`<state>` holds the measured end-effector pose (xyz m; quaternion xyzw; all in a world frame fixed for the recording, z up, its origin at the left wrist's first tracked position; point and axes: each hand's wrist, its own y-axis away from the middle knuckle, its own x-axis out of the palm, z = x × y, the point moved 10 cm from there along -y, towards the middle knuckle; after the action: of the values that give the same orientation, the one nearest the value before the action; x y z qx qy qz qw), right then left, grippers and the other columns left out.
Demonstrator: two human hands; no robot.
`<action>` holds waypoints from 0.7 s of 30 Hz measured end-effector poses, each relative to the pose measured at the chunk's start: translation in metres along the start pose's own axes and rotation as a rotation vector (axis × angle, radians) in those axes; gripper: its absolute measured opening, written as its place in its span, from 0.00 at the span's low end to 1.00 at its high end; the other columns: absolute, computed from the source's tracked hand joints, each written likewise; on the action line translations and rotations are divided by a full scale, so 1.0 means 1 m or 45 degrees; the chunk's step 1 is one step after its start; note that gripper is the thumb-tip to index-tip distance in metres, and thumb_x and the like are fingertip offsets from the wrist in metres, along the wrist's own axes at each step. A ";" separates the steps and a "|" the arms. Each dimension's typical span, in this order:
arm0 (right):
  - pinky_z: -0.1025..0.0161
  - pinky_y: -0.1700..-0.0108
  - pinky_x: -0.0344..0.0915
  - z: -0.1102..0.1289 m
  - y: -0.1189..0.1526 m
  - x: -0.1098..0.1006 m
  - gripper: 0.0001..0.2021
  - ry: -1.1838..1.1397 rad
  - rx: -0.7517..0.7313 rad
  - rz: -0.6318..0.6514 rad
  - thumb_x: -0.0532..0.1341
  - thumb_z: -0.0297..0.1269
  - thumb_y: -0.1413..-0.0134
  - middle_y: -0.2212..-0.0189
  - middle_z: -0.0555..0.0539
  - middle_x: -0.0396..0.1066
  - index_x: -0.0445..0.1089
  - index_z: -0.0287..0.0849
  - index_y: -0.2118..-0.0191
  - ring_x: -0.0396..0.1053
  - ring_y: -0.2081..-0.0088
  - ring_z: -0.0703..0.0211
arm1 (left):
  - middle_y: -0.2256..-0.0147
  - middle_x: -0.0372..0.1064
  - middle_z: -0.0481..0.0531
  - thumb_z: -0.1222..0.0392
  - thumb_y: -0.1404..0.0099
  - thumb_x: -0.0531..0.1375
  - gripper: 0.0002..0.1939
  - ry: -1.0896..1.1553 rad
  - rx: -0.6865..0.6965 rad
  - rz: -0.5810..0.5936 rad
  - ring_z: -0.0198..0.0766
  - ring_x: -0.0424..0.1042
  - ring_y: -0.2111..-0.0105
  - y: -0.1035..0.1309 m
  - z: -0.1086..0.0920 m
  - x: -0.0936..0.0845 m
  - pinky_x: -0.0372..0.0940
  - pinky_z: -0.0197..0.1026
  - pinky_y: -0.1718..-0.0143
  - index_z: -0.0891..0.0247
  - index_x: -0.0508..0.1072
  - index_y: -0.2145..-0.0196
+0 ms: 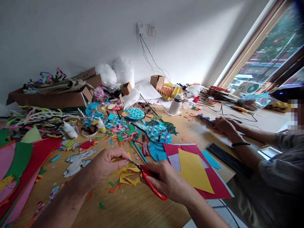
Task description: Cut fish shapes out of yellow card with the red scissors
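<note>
My right hand (167, 181) is closed around red-handled scissors (152, 187), whose blades point left. Thumb and fingers of my left hand (103, 164) pinch together right at the blade tips. Whatever lies in that pinch is too small to make out. Below the scissors, yellow paper scraps (129, 180) are scattered on the wooden table. To the right of my right hand, a yellow paper sheet (196, 171) rests on a dark red sheet (219, 186). Paper fish cut-outs (77, 164) lie left of my left hand.
A co-worker's hands (225, 125) handle a small blue item at the right. Glue bottles (70, 130), pipe cleaners (47, 117) and blue paper fish (159, 133) crowd the table's middle and left. A white bottle (175, 105) stands farther back. A long black object (229, 160) lies near the right edge.
</note>
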<state>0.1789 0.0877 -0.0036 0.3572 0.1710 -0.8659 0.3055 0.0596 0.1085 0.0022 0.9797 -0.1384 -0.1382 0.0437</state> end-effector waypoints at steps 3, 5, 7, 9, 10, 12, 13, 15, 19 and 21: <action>0.69 0.80 0.42 -0.001 0.000 -0.001 0.14 0.036 -0.007 0.000 0.57 0.32 0.45 0.84 0.58 0.47 0.57 0.40 0.80 0.44 0.80 0.69 | 0.76 0.71 0.47 0.59 0.50 0.61 0.06 -0.050 -0.014 0.012 0.36 0.68 0.73 -0.002 0.003 -0.001 0.62 0.33 0.71 0.62 0.78 0.77; 0.69 0.80 0.42 -0.003 0.000 -0.002 0.14 0.042 0.001 -0.002 0.57 0.33 0.45 0.84 0.58 0.48 0.58 0.40 0.80 0.44 0.80 0.69 | 0.77 0.70 0.46 0.59 0.50 0.61 0.06 -0.081 -0.018 0.010 0.35 0.68 0.74 -0.003 0.004 -0.002 0.61 0.33 0.73 0.62 0.77 0.78; 0.69 0.80 0.42 -0.005 0.000 -0.002 0.14 0.017 0.014 0.009 0.56 0.34 0.44 0.83 0.57 0.49 0.58 0.40 0.79 0.45 0.80 0.68 | 0.79 0.69 0.45 0.59 0.51 0.61 0.05 -0.091 -0.025 0.000 0.34 0.66 0.76 -0.003 0.005 -0.003 0.60 0.32 0.74 0.61 0.76 0.79; 0.69 0.80 0.43 -0.005 0.001 -0.001 0.13 -0.017 0.016 0.037 0.55 0.35 0.43 0.83 0.57 0.51 0.58 0.40 0.78 0.46 0.80 0.68 | 0.80 0.68 0.44 0.59 0.50 0.61 0.05 -0.098 -0.037 -0.015 0.33 0.65 0.77 -0.002 0.005 -0.005 0.58 0.31 0.75 0.61 0.76 0.79; 0.69 0.80 0.43 -0.005 0.001 0.000 0.13 -0.028 0.012 0.053 0.55 0.35 0.42 0.83 0.57 0.51 0.58 0.40 0.78 0.47 0.80 0.68 | 0.80 0.67 0.43 0.59 0.50 0.61 0.05 -0.102 -0.040 -0.021 0.33 0.64 0.77 -0.001 0.005 -0.005 0.58 0.31 0.76 0.61 0.76 0.79; 0.69 0.80 0.44 -0.004 0.000 0.001 0.12 -0.033 0.007 0.072 0.55 0.35 0.43 0.82 0.57 0.52 0.58 0.40 0.77 0.47 0.79 0.68 | 0.80 0.67 0.43 0.59 0.49 0.61 0.06 -0.113 -0.047 -0.029 0.33 0.64 0.78 0.000 0.005 -0.006 0.57 0.31 0.76 0.61 0.75 0.79; 0.69 0.80 0.44 -0.003 0.000 0.001 0.12 -0.030 0.007 0.078 0.55 0.34 0.43 0.82 0.57 0.52 0.59 0.40 0.77 0.47 0.79 0.68 | 0.80 0.67 0.44 0.58 0.49 0.61 0.06 -0.116 -0.048 -0.030 0.33 0.64 0.78 0.000 0.004 -0.006 0.56 0.31 0.76 0.61 0.75 0.79; 0.69 0.80 0.43 -0.003 -0.001 0.001 0.12 -0.027 0.012 0.083 0.55 0.33 0.44 0.82 0.57 0.52 0.59 0.40 0.77 0.47 0.79 0.68 | 0.80 0.68 0.44 0.58 0.50 0.61 0.06 -0.128 -0.049 -0.028 0.34 0.64 0.77 0.000 0.005 -0.006 0.57 0.32 0.76 0.61 0.76 0.79; 0.69 0.79 0.44 -0.003 -0.003 0.000 0.12 -0.073 0.022 0.089 0.56 0.35 0.44 0.82 0.57 0.52 0.59 0.40 0.78 0.47 0.79 0.68 | 0.79 0.68 0.45 0.58 0.50 0.61 0.06 -0.168 -0.033 -0.029 0.35 0.65 0.76 -0.001 0.005 -0.007 0.58 0.33 0.74 0.61 0.76 0.79; 0.69 0.78 0.45 -0.006 -0.004 -0.001 0.14 -0.178 0.043 0.054 0.56 0.38 0.43 0.81 0.56 0.52 0.58 0.40 0.78 0.47 0.78 0.67 | 0.80 0.67 0.44 0.58 0.50 0.61 0.06 -0.167 -0.016 -0.051 0.35 0.64 0.76 -0.002 0.003 -0.009 0.58 0.33 0.75 0.61 0.75 0.80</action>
<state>0.1804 0.0941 -0.0064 0.3045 0.1269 -0.8849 0.3289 0.0512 0.1127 0.0010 0.9708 -0.1206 -0.2036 0.0381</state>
